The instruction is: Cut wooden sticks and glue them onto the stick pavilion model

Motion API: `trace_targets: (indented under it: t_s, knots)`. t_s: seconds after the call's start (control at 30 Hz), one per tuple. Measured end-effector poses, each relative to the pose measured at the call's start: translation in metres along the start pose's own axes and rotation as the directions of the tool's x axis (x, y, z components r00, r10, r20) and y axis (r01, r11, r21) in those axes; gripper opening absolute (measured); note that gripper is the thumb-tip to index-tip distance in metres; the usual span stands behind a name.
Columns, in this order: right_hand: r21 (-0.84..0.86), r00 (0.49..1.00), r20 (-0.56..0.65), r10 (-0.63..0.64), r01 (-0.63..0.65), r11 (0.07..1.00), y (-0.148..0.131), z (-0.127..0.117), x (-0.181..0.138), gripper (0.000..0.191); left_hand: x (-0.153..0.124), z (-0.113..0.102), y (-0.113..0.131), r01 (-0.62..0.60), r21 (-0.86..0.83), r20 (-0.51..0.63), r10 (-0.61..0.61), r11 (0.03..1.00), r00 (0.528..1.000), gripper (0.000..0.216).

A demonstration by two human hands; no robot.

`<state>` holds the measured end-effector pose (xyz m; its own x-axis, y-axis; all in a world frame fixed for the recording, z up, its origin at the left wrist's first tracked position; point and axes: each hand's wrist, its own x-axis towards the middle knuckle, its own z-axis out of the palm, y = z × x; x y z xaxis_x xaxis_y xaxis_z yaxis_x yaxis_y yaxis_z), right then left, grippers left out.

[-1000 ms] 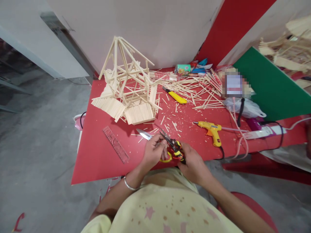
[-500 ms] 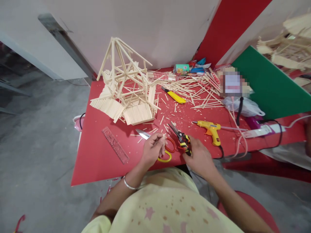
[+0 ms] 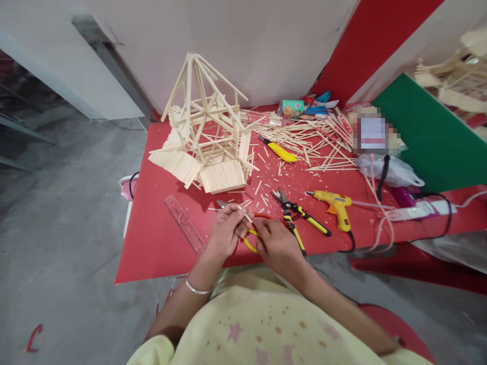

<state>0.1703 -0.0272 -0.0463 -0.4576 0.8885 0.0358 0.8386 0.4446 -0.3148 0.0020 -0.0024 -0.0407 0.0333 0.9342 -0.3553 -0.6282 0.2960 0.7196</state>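
My left hand (image 3: pixel 227 232) pinches a short, thin wooden stick (image 3: pixel 245 215) between thumb and fingers. Close on its right, my right hand (image 3: pixel 280 245) has its fingers curled by the stick's lower end; what they grip, if anything, is hidden. Under both hands lies a pair of scissors (image 3: pixel 250 244) with red and yellow handles, partly covered. Cutting pliers (image 3: pixel 289 212) with black and yellow handles rest on the table just beyond my right hand, their jaws spread. A framework of wooden sticks (image 3: pixel 207 121) with slatted panels (image 3: pixel 223 177) stands behind my hands.
On the red table (image 3: pixel 148 253) lie a clear ruler (image 3: pixel 184 223), a yellow utility knife (image 3: pixel 281 151) and a yellow glue gun (image 3: pixel 335 205) with its cord. Loose sticks (image 3: pixel 300 134) and scraps spread towards the back. A green board (image 3: pixel 429 137) leans at right, near a plastic bag (image 3: pixel 388 171).
My right hand has let go of the pliers, which now lie on the table with handles apart. It has moved left to beside my left hand. The view has shifted slightly.
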Motion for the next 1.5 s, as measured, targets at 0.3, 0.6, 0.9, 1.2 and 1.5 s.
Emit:
trace_targets:
  t_s: [0.3, 0.6, 0.9, 1.2, 1.5]
  knots:
    - [-0.086, 0.995, 0.095, 0.022, -0.014, 0.996, 0.03, 0.009, -0.008, 0.069, -0.013, -0.031, 0.021, -0.033, -0.023, -0.03, 0.032, 0.999, 0.999, 0.038]
    - [0.172, 0.991, -0.022, 0.136, -0.13, 0.977, 0.029, -0.026, -0.037, 0.068, -0.011, -0.045, 0.016, 0.058, -0.247, 0.047, -0.048, 0.967, 0.998, 0.029]
    - [0.075, 0.996, -0.064, 0.068, -0.063, 0.995, -0.002, -0.029, -0.004, 0.056, -0.012, -0.037, 0.015, 0.006, -0.175, 0.04, 0.001, 0.985, 0.999, 0.032]
    - [-0.003, 0.99, -0.099, -0.097, 0.098, 0.995, 0.002, -0.021, 0.007, 0.057, -0.019, -0.039, 0.015, -0.171, 0.081, -0.028, 0.174, 0.982, 0.984, 0.028]
    - [0.039, 0.998, 0.012, -0.057, 0.056, 0.998, 0.016, -0.034, 0.005, 0.056, -0.018, -0.035, 0.03, -0.598, 0.654, 0.342, 0.523, 0.464, 0.781, 0.014]
